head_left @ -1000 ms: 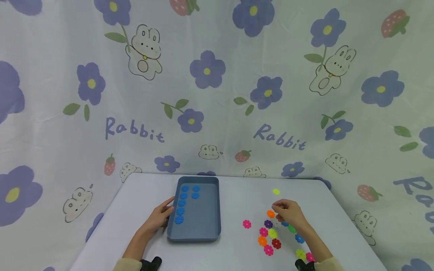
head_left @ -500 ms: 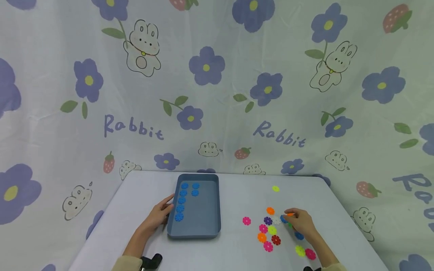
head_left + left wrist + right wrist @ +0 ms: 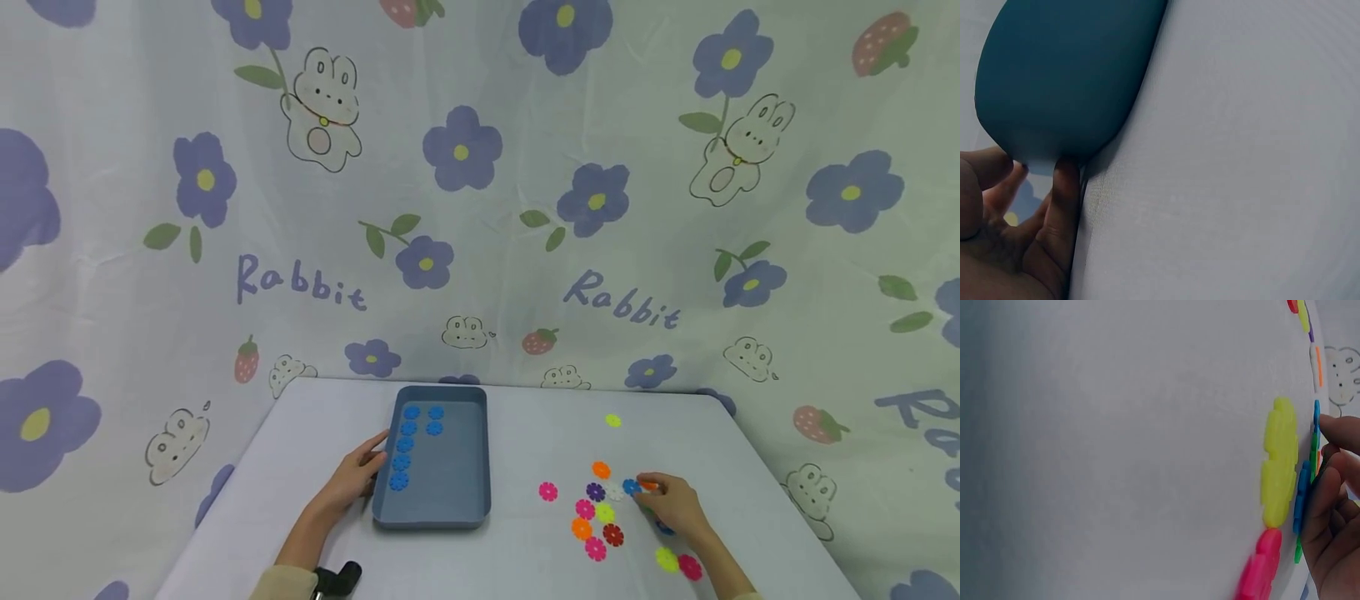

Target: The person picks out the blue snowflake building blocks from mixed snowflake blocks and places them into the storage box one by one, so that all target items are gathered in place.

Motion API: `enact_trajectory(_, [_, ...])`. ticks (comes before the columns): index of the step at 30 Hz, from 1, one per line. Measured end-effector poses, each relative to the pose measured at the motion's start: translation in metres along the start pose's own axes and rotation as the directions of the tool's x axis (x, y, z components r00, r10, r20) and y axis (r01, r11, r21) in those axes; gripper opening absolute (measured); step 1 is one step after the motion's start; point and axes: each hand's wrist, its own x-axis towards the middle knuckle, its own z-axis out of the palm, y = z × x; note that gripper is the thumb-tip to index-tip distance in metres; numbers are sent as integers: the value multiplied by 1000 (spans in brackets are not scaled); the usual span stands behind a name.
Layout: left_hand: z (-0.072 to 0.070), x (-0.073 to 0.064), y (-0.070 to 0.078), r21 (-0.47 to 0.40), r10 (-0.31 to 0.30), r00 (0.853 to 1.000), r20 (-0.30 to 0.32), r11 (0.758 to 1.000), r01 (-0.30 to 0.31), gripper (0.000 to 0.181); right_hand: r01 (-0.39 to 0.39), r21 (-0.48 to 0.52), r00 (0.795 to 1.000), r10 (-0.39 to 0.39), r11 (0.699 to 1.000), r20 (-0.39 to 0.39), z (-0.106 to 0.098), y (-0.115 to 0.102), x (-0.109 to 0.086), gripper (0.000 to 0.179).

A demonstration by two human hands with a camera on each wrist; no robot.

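A blue-grey tray (image 3: 457, 500) stands on the table, with several blue notched plastic discs (image 3: 404, 444) in two columns. My left hand (image 3: 352, 481) grips its left side. In the left wrist view, thumb and fingers meet the wall of the tray (image 3: 1066, 75). My right hand (image 3: 675, 502) is low over the loose discs, thumb and forefinger apart, with the fingertips right at a blue disc (image 3: 631, 487) lying on the table. In the right wrist view, one fingertip meets the edge of that blue disc (image 3: 1317, 415). The hand partly hides orange, green and blue discs beneath it.
Loose discs lie right of the tray: pink (image 3: 548, 492), orange (image 3: 582, 528), purple (image 3: 596, 492), white (image 3: 614, 492) and dark red (image 3: 613, 535). One yellow disc (image 3: 613, 421) lies farther back. A patterned curtain (image 3: 480, 250) hangs behind the table.
My right hand has moved right and slightly down, from beside the orange disc to the blue one. My left hand keeps its hold on the tray. The view has shifted slightly.
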Motion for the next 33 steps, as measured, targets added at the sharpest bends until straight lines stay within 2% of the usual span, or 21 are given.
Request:
enact_trajectory(18, [3,-2,1,4,0,1000,-28,1000,0,51,-3,-107,999,7,994,32,1,-5,8,41])
enact_trajectory(22, [2,-3,-1,-7,12,999,-37,1000,-13,51,-25,-78,999,27,997,24,-1,-12,8,41])
enact_trajectory(30, [3,-2,-2,-14,17,999,-37,1000,-18,51,19,-20,999,-20,1000,-44,0,-19,6,23])
enact_trajectory(33, [4,-2,-1,-11,18,999,-41,1000,-18,50,26,18,999,-25,1000,-33,6,-24,9,20])
